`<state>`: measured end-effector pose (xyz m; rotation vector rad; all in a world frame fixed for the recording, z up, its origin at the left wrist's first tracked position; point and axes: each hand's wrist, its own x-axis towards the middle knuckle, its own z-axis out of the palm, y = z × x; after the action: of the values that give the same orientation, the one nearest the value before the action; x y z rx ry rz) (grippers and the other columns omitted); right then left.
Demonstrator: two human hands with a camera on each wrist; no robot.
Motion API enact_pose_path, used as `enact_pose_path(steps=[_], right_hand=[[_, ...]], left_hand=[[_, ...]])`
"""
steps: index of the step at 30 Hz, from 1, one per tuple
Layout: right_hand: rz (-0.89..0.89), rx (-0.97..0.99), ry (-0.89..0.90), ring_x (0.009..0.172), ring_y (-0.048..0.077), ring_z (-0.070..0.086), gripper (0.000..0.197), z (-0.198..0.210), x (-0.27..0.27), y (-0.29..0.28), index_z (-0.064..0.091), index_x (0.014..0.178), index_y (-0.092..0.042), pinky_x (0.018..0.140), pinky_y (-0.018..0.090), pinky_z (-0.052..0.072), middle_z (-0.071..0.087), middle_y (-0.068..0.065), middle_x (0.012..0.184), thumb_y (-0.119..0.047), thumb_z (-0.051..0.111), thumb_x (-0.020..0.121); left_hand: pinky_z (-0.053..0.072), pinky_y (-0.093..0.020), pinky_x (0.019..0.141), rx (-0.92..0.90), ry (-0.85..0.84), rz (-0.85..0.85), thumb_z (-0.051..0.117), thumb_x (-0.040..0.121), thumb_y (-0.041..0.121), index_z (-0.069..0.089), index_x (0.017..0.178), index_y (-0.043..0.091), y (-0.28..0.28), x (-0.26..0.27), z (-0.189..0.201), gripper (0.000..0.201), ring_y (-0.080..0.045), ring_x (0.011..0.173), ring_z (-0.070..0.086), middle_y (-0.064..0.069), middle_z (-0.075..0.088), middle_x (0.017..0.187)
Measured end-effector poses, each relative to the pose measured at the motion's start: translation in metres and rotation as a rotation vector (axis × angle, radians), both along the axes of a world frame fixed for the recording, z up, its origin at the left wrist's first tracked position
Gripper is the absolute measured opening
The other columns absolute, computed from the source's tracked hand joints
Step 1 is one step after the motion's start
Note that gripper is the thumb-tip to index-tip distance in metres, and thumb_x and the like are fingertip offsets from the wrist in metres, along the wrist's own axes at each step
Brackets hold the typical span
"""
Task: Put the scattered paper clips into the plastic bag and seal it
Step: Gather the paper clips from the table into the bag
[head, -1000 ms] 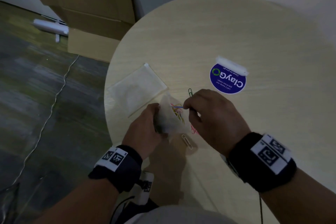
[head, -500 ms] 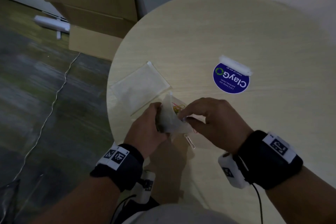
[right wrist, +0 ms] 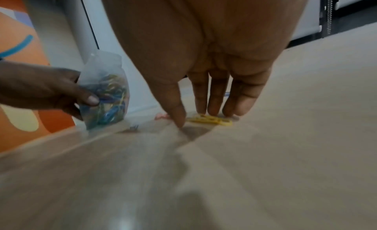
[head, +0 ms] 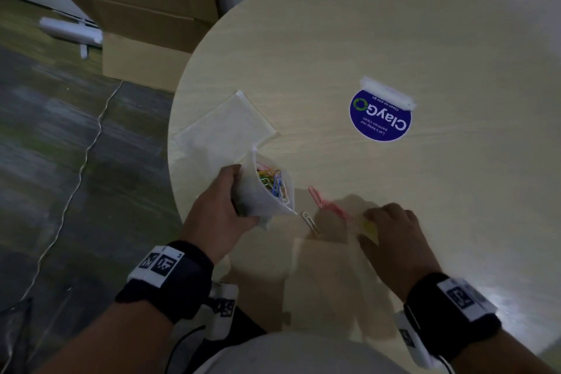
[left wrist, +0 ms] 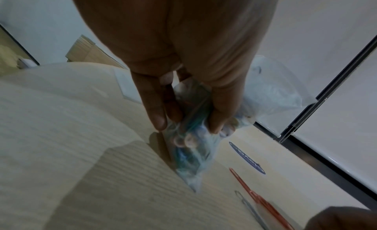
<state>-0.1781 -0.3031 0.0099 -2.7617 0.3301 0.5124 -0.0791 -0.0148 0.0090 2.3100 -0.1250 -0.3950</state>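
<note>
My left hand (head: 224, 203) grips a small clear plastic bag (head: 270, 191) by its side and holds it upright, mouth open, with its lower corner near the table (head: 394, 39). Several coloured paper clips lie inside the bag (right wrist: 106, 95). My right hand (head: 391, 228) is down on the table to the right of the bag. Its straight fingers (right wrist: 216, 103) touch a yellow clip (right wrist: 212, 119) and its thumb tip rests on the wood. Pink clips (head: 326, 203) and a silver clip (head: 309, 222) lie loose between bag and right hand.
A second, flat clear bag (head: 224, 133) lies at the table's left edge behind my left hand. A round blue sticker (head: 381, 118) is taped farther back. Beyond the edge are a cardboard box (head: 145, 9), a white object (head: 69, 30) and a floor cable (head: 82, 161).
My right hand left the bag's mouth and moved right and down onto the yellow clip. The left hand still holds the bag. The green clip seen earlier is gone from the table.
</note>
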Motion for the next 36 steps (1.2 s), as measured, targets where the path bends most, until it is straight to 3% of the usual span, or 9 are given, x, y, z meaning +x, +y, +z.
enact_pose_path(steps=[3,5,10,15,20,23,26,30,36], right_hand=[[-0.042,0.025,-0.06,0.087,0.038,0.056,0.026,-0.008,-0.018,-0.007,0.066,0.101,-0.01,0.077,0.043,0.05,0.061,0.013,0.096,-0.006,0.07,0.075],[-0.067,0.064,-0.051,0.086,0.037,0.059,0.021,-0.01,-0.018,-0.01,0.068,0.097,-0.01,0.077,0.04,0.05,0.063,0.012,0.092,-0.004,0.067,0.077],[-0.161,0.2,-0.041,0.086,0.03,0.06,0.016,-0.003,0.007,-0.001,0.069,0.094,-0.015,0.073,0.028,0.041,0.064,0.009,0.091,-0.009,0.06,0.083],[-0.144,0.243,-0.053,0.094,0.029,0.062,0.019,-0.003,0.037,0.021,0.067,0.103,-0.017,0.079,0.031,0.046,0.067,0.008,0.1,-0.018,0.058,0.086],[-0.079,0.189,0.034,0.083,0.03,0.056,0.008,-0.002,0.049,0.027,0.062,0.079,-0.02,0.076,0.034,0.049,0.05,0.007,0.094,-0.026,0.061,0.084],[-0.116,0.196,0.037,0.082,0.03,0.058,0.017,0.003,0.057,0.026,0.056,0.072,-0.019,0.073,0.032,0.046,0.055,0.008,0.089,-0.029,0.061,0.085],[-0.219,0.349,-0.013,0.076,0.023,0.059,0.023,0.012,0.066,0.033,0.06,0.082,-0.018,0.067,0.029,0.044,0.064,0.001,0.079,-0.04,0.065,0.083],[-0.178,0.318,0.003,0.088,0.026,0.064,0.009,0.004,0.08,0.045,0.064,0.09,-0.021,0.072,0.032,0.05,0.07,0.003,0.09,-0.025,0.065,0.082],[0.001,0.145,-0.049,0.091,0.036,0.052,0.024,-0.011,0.079,0.057,0.06,0.103,-0.013,0.077,0.038,0.044,0.047,0.012,0.106,-0.028,0.063,0.084]], left_hand=[[0.054,-0.032,0.073,-0.016,-0.002,0.0,0.091,0.058,0.018,0.045,0.124,0.035,0.002,-0.001,0.0,0.083,-0.017,0.09,0.065,0.008,0.066,0.107],[0.05,-0.027,0.07,-0.024,0.0,-0.002,0.091,0.058,0.016,0.046,0.123,0.036,0.001,-0.001,0.003,0.081,-0.014,0.087,0.064,0.011,0.064,0.103],[0.049,-0.029,0.069,-0.025,0.001,-0.012,0.091,0.06,0.019,0.047,0.125,0.032,-0.003,0.0,0.007,0.08,-0.015,0.086,0.063,0.009,0.064,0.104],[0.047,-0.026,0.067,-0.028,0.009,-0.005,0.09,0.06,0.02,0.045,0.121,0.039,-0.003,0.0,0.008,0.079,-0.012,0.084,0.063,0.012,0.064,0.101],[0.053,-0.032,0.071,-0.032,0.007,0.004,0.091,0.06,0.024,0.044,0.123,0.039,-0.002,-0.001,0.004,0.08,-0.014,0.087,0.065,0.011,0.066,0.106],[0.048,-0.027,0.068,-0.026,-0.004,0.008,0.09,0.059,0.022,0.044,0.122,0.039,-0.003,-0.001,0.003,0.08,-0.014,0.085,0.065,0.01,0.066,0.103],[0.052,-0.03,0.073,-0.029,0.015,0.014,0.09,0.06,0.02,0.043,0.123,0.04,-0.002,-0.001,0.003,0.082,-0.016,0.09,0.066,0.008,0.067,0.106],[0.054,-0.033,0.076,-0.018,0.015,0.017,0.091,0.059,0.02,0.042,0.125,0.04,-0.002,-0.002,0.002,0.084,-0.02,0.095,0.067,0.004,0.066,0.112],[0.047,-0.026,0.072,-0.022,0.016,0.021,0.09,0.06,0.019,0.042,0.126,0.039,-0.003,-0.002,0.001,0.084,-0.018,0.092,0.065,0.003,0.066,0.111]])
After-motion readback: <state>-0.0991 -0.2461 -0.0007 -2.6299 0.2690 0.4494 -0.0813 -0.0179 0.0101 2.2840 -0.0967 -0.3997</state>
